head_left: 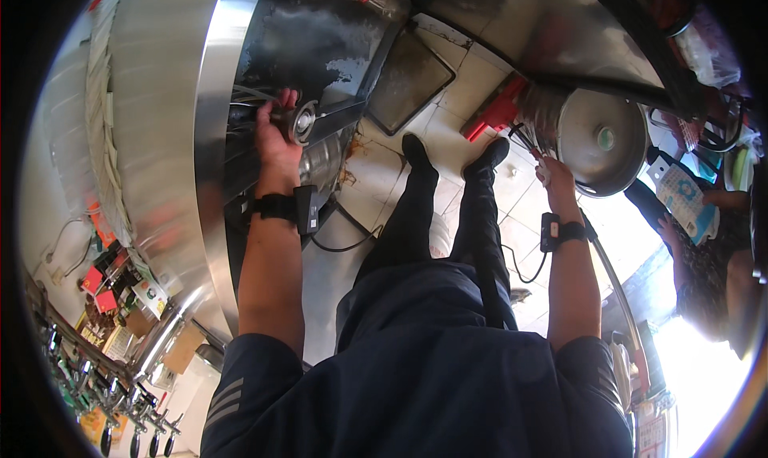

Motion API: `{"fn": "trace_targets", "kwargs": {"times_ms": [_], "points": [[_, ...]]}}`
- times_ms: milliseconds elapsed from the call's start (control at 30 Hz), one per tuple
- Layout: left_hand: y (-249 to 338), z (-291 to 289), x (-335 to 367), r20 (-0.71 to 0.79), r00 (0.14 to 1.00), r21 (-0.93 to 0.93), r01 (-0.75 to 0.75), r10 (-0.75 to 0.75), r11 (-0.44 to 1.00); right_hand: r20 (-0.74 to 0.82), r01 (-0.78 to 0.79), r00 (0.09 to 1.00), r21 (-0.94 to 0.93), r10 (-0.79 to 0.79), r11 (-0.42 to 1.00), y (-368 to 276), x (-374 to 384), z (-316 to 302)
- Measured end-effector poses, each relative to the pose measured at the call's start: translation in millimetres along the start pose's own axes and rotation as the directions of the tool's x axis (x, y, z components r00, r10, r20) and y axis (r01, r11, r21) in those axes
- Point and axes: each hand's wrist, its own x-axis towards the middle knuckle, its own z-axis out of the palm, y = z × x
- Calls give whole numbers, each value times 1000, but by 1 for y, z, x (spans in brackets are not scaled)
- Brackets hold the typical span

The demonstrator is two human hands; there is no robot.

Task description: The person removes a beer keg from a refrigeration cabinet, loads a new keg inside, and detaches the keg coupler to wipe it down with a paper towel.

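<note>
My left hand is closed against a round steel fitting with a raised centre, at the dark recess under the steel counter. Below that fitting is a shiny steel cylinder, partly covered by my wrist. My right hand is closed around a thin handle, close to a steel keg with a green sticker on its end. Beyond the fingers the handle runs to a red head low by the floor, like a broom or squeegee; I cannot tell which. A long pole continues behind my right forearm.
A steel counter stands along my left. A dark flat tray lies on the tiled floor ahead of my feet. Several beer taps are at lower left. At right another person's hand holds a white and blue package.
</note>
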Motion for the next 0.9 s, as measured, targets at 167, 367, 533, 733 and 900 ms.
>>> {"fn": "trace_targets", "kwargs": {"times_ms": [167, 367, 533, 733, 900], "points": [[7, -5, -1, 49, 999, 0, -13, 13, 1000, -77, -1, 997, 21, 3, 1000, -13, -15, -21], [8, 0, -5, 22, 1000, -23, 19, -19, 1000, -140, 31, 990, 71, -21, 997, -25, -12, -72], [6, 6, -8, 27, 1000, -8, 13, -13, 1000, -198, 104, 973, -60, -114, 993, -42, 1, -108], [12, -15, 0, 223, 972, 45, 60, -69, 997, -11, 329, 900, -638, -435, 696, -51, -7, -103], [19, -9, -1, 103, 989, 74, 101, -108, 992, -33, 143, 988, -134, -149, 981, -43, -28, -71]]}}
